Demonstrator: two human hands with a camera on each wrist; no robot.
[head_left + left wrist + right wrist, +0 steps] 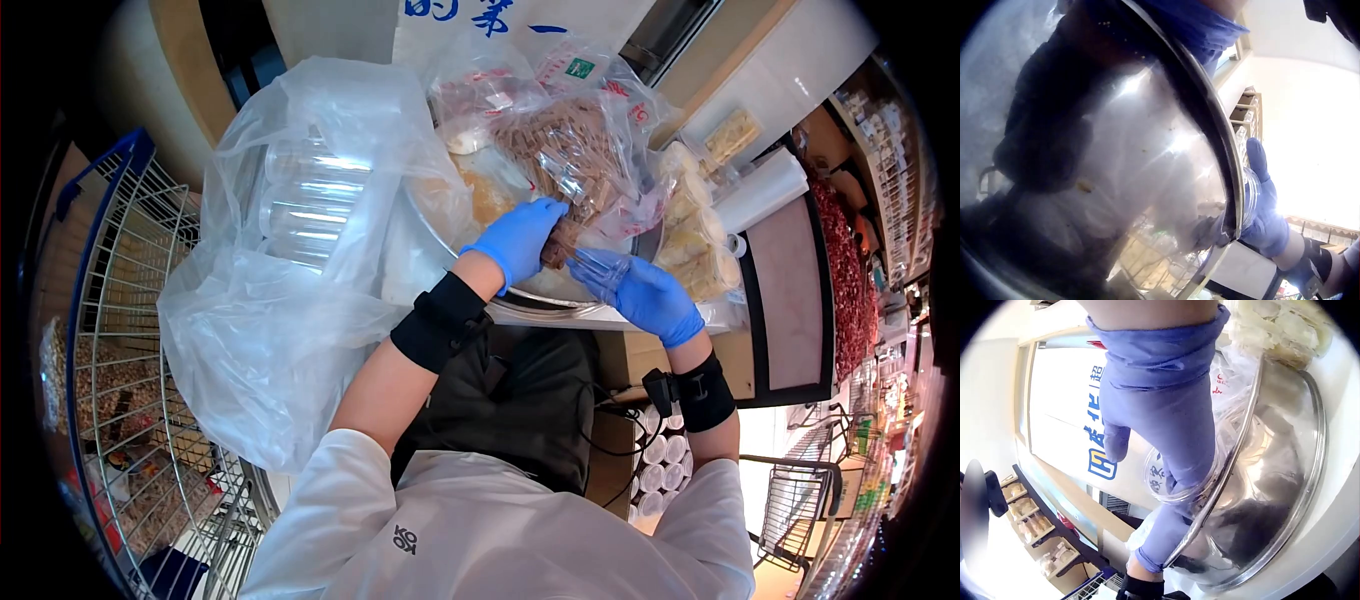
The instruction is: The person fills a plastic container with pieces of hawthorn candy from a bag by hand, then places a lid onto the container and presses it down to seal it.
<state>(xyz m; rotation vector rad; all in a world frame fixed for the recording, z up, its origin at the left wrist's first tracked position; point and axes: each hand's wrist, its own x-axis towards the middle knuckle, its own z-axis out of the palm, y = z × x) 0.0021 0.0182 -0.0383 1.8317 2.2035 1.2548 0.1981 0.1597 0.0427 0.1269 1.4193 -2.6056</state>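
My right hand point(650, 295), in a blue glove, grips a clear plastic cup point(598, 268) tilted on its side over the near rim of a metal basin point(545, 300). Right at the cup's mouth, my gloved left hand point(515, 243) pinches some thin brown strips point(558, 248). Behind both hands, a clear bag with red print holds a heap of the same brown strips point(575, 155), lying in the basin. The right wrist view shows the cup point(1155, 478) under the right hand's fingers, with the left hand point(1165, 534) beyond it, partly hidden by the rim.
Stacked clear cups point(315, 205) lie in a big plastic bag at the left. Jars of pale yellow pieces point(695, 225) and a plastic roll point(765, 190) stand right of the basin. A wire shopping cart point(180, 400) flanks the left side; lidded tubs point(655, 465) sit below.
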